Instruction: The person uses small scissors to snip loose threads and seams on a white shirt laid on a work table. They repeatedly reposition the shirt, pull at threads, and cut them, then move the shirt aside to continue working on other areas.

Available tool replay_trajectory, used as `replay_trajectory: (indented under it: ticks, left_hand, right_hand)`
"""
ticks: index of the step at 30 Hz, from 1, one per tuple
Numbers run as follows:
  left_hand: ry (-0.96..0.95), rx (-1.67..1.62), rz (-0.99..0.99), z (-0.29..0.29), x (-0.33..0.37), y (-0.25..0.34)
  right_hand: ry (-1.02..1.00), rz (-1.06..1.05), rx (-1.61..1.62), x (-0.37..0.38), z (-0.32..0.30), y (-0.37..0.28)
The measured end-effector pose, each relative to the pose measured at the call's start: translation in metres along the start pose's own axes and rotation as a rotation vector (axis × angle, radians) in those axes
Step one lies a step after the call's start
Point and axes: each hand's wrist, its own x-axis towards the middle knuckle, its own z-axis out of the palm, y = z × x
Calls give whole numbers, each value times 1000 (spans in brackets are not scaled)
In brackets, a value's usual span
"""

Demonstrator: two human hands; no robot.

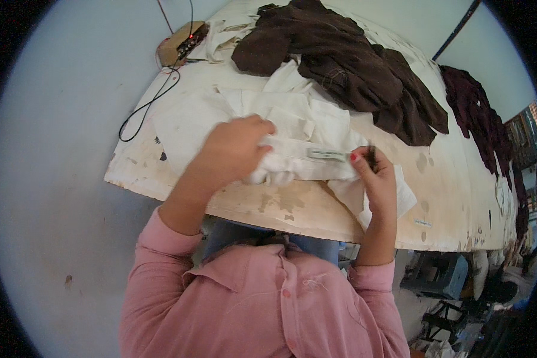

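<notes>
White garment (286, 143) lies near the tabletop's (280, 206) front edge, label (327, 154) up. From my remote view, the right hand (377, 173) pinches its band beside the label, probably to hold that edge flat. The left hand (238, 146) curls half-open over the fabric; I cannot tell if it grips. Brown cloth (340, 65) lies beyond, perhaps leaving working room.

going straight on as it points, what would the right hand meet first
Past the white garment it holds, the right hand would probably meet the dark brown garment; depth is unclear.
</notes>
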Motion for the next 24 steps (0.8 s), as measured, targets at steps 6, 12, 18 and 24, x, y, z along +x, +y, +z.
replay_trajectory:
  ticks: [6, 12, 18, 24]
  left_hand:
    - [-165, -57, 80, 36, 18, 35]
    - [-58, -115, 222, 58, 42, 42]
    - [195, -253, 210, 70, 59, 58]
    - [102, -342, 157, 65, 48, 70]
  right_hand:
    - [448, -78, 176, 12, -15, 24]
    - [572, -163, 18, 6, -39, 33]
    - [126, -307, -514, -9, -30, 17]
    - [340, -323, -716, 9, -30, 32]
